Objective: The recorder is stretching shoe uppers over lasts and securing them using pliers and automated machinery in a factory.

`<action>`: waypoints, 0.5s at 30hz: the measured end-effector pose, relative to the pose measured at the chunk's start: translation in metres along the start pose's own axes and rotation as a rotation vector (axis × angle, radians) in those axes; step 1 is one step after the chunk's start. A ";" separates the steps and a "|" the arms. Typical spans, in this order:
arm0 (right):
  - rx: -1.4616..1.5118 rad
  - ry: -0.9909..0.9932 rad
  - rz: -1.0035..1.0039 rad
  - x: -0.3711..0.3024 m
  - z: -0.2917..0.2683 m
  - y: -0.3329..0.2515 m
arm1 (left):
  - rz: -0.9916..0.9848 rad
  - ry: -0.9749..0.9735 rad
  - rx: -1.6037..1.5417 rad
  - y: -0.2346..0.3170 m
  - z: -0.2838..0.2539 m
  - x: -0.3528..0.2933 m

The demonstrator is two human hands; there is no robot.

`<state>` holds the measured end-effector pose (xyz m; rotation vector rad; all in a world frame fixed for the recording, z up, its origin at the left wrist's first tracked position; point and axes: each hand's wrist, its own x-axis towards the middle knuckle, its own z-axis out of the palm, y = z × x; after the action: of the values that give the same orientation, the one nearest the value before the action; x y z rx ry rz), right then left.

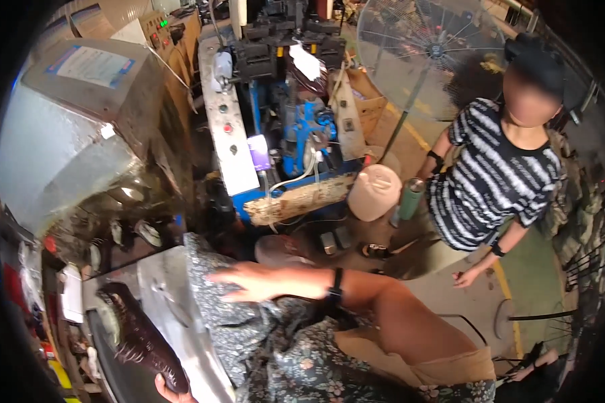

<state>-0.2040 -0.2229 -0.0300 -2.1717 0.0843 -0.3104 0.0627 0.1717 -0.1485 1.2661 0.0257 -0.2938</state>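
Observation:
At the lower left, my left hand (170,391) grips one end of a dark brown shoe upper (143,336), which looks stretched over a last. Its pale underside shows along the left edge, and the leather is puckered at the rim. Only part of this hand is in view. My right hand (247,281) lies over the grey patterned cloth (215,312) on my lap, its fingers stretched out and nothing in them. A dark band circles that wrist. The shoe is beside a bare metal sheet (171,289).
A grey hooded machine (67,141) stands at the left, with several shoe pieces beneath it. Ahead is a blue and black machine (302,127). A pink jug (375,191), a green bottle (411,196) and a large fan (435,50) are near a person (494,174) at the right.

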 end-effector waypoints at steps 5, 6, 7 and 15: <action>0.261 0.183 -0.539 0.068 -0.030 -0.076 | -0.568 -1.117 -0.847 -0.030 0.104 -0.096; 0.337 0.198 -0.504 0.065 -0.034 -0.085 | -0.585 -1.100 -0.598 -0.016 0.127 -0.112; 0.346 0.271 -0.515 0.061 -0.037 -0.091 | -0.551 -1.049 -0.525 -0.002 0.150 -0.125; -0.112 -0.057 -0.116 0.014 0.016 -0.081 | 0.078 -0.954 0.298 0.062 0.245 -0.132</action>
<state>-0.1907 -0.1653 0.0293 -2.3000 -0.0571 -0.3161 -0.0848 -0.0154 0.0076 1.3052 -0.9067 -0.8290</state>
